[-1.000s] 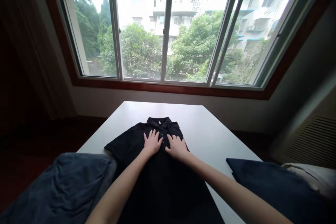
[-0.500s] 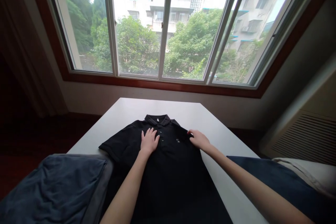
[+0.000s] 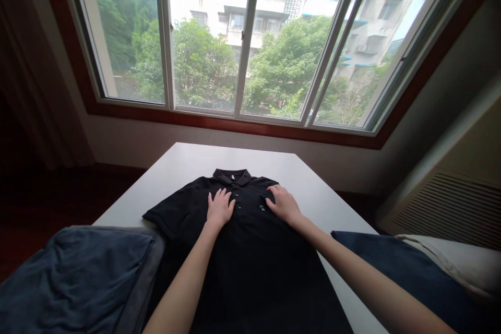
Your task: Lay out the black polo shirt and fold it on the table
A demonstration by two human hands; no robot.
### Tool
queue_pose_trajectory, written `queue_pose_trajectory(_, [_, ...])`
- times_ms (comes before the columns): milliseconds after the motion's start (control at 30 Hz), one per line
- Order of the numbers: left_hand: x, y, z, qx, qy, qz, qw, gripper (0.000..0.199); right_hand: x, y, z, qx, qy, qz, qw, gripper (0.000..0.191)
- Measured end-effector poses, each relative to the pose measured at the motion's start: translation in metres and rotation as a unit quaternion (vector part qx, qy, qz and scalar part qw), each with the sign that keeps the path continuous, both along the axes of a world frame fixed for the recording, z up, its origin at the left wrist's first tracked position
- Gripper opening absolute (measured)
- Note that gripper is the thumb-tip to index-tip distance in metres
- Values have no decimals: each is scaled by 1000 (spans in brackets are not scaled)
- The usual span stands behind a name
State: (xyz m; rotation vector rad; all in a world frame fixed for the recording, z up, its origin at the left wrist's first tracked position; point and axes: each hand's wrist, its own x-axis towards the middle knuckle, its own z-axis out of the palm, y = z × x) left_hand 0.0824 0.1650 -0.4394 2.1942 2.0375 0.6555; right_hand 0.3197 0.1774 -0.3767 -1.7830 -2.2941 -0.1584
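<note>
A black polo shirt lies face up on a white table, its collar toward the window. My left hand rests flat on the chest beside the buttons, fingers spread. On the other side of the buttons, my right hand is on the upper chest near the shoulder and the small logo, its fingers curved with thumb and forefinger apart. No cloth shows gripped between them. The sleeve on the left is spread out; the sleeve on the right is mostly hidden behind my right hand and arm.
Dark blue folded cloth lies at the table's left side. More dark blue cloth and a pale item are at the right. A wide window stands beyond the table, and a slatted unit is on the right.
My right hand has moved left, from the shirt's side edge onto its chest, and its fingers have opened. The cloth there lies wider. My left hand stays on the chest; the view has shifted slightly.
</note>
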Motion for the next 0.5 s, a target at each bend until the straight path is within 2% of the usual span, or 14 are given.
queue_pose_trajectory(100, [-1, 0, 0, 0, -3, -4, 1000, 44, -21, -3, -10, -11, -50, 17, 999, 45])
queue_pose_trajectory(200, [-1, 1, 1, 0, -6, -6, 1000, 44, -8, 5, -15, -33, -37, -27, 998, 48])
queue_pose_trajectory(267, [-1, 1, 2, -1, -7, -6, 1000, 44, 20, 15, -8, -41, -10, -74, 996, 50])
queue_pose_trajectory(333, [-1, 0, 2, 0, -6, -7, 1000, 44, 59, 26, 6, -41, 23, -149, 988, 51])
queue_pose_trajectory(433, [-1, 0, 2, -3, -5, -7, 1000, 44, 114, 34, 30, -38, 62, -275, 959, 50])
queue_pose_trajectory(500, [-1, 0, 2, -6, -6, -6, 1000, 43, 135, 30, 40, -28, 82, -314, 946, 52])
